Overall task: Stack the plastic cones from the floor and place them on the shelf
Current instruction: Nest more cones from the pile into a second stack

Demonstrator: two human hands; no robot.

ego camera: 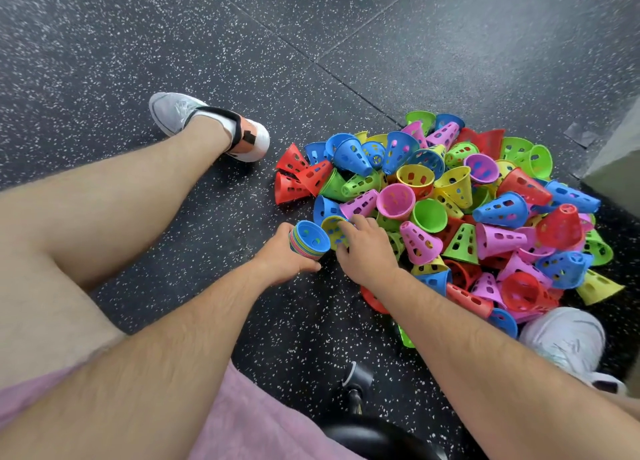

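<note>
A big pile of small perforated plastic cones (460,210) in red, blue, green, yellow and pink lies on the dark floor at the right. My left hand (282,260) grips a nested stack of several cones (308,240), blue one on top, its open end facing up. My right hand (363,248) lies at the pile's near left edge, its fingers curled on a yellow cone (333,230) right beside the stack. No shelf is in view.
Speckled black rubber floor (173,44) spreads all around. My left leg and shoe (207,124) stretch out to the left; my right shoe (568,338) touches the pile's near side. A black stool seat and castor (360,380) are below me. A grey corner (616,162) stands at right.
</note>
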